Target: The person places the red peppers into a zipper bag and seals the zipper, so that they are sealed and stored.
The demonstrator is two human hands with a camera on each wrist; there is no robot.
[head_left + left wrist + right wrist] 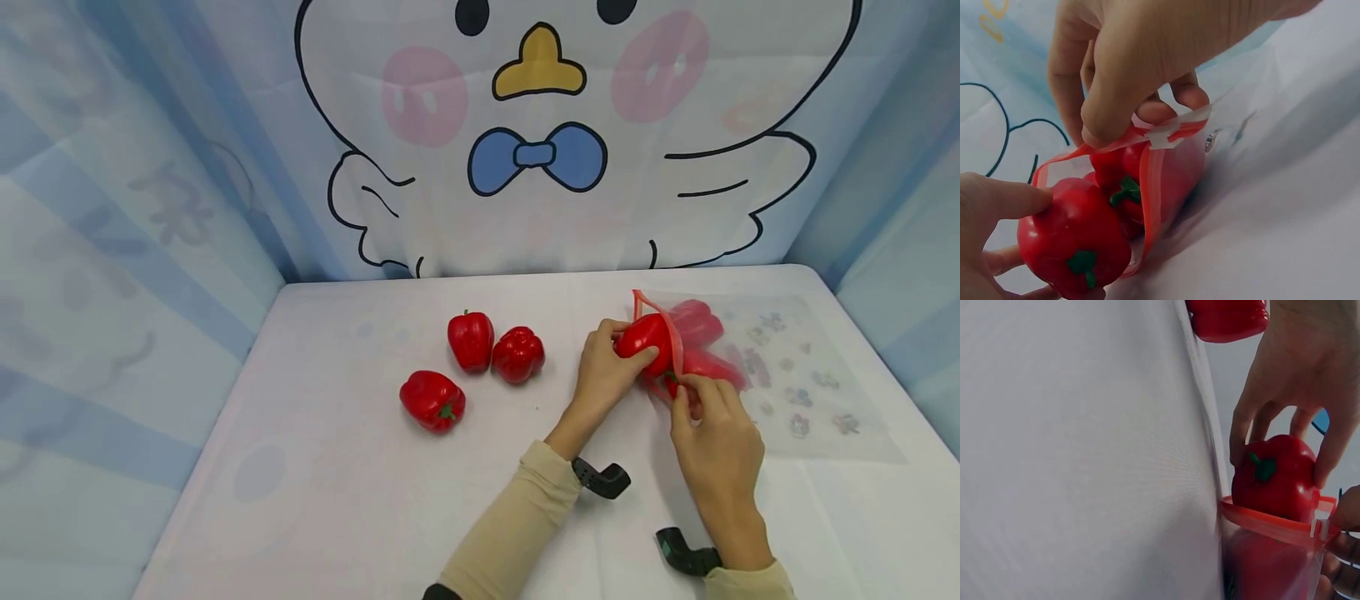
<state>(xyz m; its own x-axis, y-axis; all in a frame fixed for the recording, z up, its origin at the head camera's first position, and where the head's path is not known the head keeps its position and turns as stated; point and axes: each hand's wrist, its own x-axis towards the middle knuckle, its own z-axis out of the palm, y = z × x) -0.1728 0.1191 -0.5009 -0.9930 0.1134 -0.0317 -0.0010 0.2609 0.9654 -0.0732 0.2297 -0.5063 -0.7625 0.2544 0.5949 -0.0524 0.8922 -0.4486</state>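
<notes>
A red bell pepper [643, 340] with a green stem [1265, 467] is gripped by my left hand [602, 371], thumb on one side and fingers on the other. It sits partly within the mouth of a clear zip bag [817, 408] edged in red [1153, 200]. My right hand [716, 442] pinches the bag's rim beside a pale zip slider [1179, 130]. Through the film, more red peppers [697, 323] show inside the bag; their exact number is hard to make out.
Three red bell peppers lie left of the hands: one upright [470, 342], one beside it [518, 355], and one on its side [432, 401] nearer the front. A white cloth covers the table [315, 500]. Printed curtains [112, 333] hang around its back and sides.
</notes>
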